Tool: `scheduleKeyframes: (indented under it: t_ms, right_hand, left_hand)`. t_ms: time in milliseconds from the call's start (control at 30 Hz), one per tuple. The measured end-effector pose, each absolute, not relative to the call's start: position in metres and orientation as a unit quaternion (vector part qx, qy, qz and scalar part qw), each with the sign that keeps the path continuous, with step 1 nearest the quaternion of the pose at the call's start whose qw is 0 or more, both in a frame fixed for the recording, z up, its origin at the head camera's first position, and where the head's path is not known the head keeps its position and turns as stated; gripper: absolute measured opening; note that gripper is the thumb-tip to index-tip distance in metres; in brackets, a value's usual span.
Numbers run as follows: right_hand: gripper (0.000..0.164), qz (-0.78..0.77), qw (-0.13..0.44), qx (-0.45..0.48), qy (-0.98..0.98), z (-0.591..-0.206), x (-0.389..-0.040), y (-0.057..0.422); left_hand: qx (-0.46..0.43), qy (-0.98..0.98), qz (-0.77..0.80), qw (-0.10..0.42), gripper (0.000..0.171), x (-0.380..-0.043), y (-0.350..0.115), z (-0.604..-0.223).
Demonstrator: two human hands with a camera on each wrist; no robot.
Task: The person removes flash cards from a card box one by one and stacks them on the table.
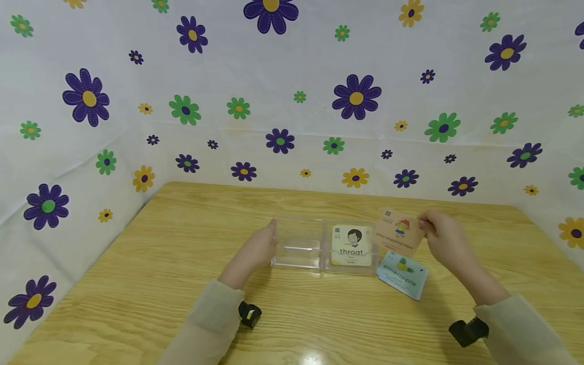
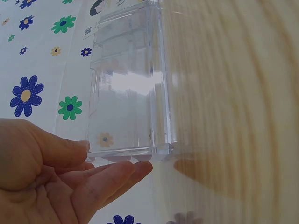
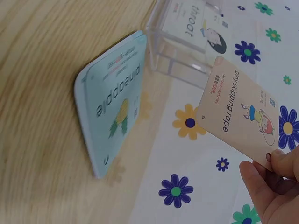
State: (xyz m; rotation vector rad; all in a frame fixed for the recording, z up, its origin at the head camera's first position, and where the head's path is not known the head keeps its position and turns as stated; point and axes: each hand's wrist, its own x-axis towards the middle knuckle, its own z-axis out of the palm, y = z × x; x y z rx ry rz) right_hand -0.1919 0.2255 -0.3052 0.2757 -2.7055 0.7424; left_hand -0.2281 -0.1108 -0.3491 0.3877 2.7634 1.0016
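A clear plastic card box (image 1: 298, 219) with two compartments sits on the table. Its left compartment shows no cards; the right one holds a pale card reading "throat" (image 1: 351, 245). My left hand (image 1: 256, 248) grips the box's left end, thumb at the upper rim and fingers along the end wall in the left wrist view. To the right, my right hand (image 1: 443, 234) pinches a peach "play skipping rope" card (image 3: 238, 109) by its edge, tilted above the table. Below that card lies a light-blue "pineapple" card (image 3: 117, 93), on top of a small stack beside the box.
The wooden table (image 1: 191, 304) has its back edge against a white curtain (image 1: 310, 66) printed with flowers. Black wrist cameras, such as the right one (image 1: 468, 332), sit below the sleeves.
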Motion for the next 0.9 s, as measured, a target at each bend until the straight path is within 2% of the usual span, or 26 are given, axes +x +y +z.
scheduleKeyframes:
  t_ms: [300,900]
  right_hand:
    - [0.013,0.246,0.161,0.084,-0.952,-0.314,-0.189,0.238]
    - [0.013,0.244,0.063,0.083,-0.964,-0.337,-0.185,0.248]
  left_hand:
    - [0.125,0.928,0.338,0.090,0.051,-0.227,-0.113,-0.348]
    - [0.125,0.932,0.328,0.085,0.052,-0.229,-0.112,-0.349]
